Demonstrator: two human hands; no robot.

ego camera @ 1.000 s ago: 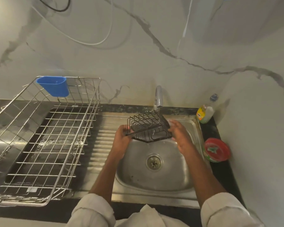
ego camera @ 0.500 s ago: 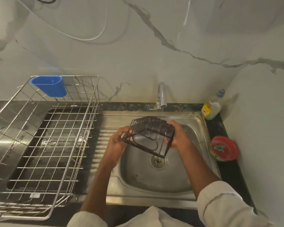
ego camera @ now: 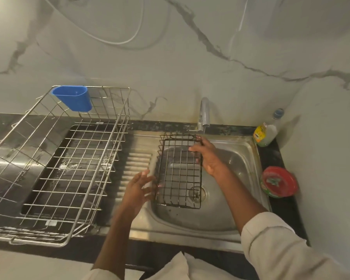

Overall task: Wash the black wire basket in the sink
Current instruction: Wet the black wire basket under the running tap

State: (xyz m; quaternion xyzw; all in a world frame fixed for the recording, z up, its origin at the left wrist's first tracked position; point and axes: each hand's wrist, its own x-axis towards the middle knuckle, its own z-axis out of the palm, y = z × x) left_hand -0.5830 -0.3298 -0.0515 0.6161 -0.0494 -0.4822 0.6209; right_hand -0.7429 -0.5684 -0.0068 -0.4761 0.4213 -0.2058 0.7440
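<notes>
While the black wire basket (ego camera: 179, 171) hangs over the sink (ego camera: 238, 158) at centre frame, the right hand (ego camera: 209, 156) grips its upper right rim and the left hand (ego camera: 138, 187), fingers spread, hovers at its lower left edge. It looks light, stiff and wet-slippery; the rim wires seem the surest hold. Motion blur hides whether the left fingertips touch it, and whether the tap (ego camera: 204, 114) runs.

Black wire basket (ego camera: 179, 172), shiny steel sink (ego camera: 238, 158)
</notes>
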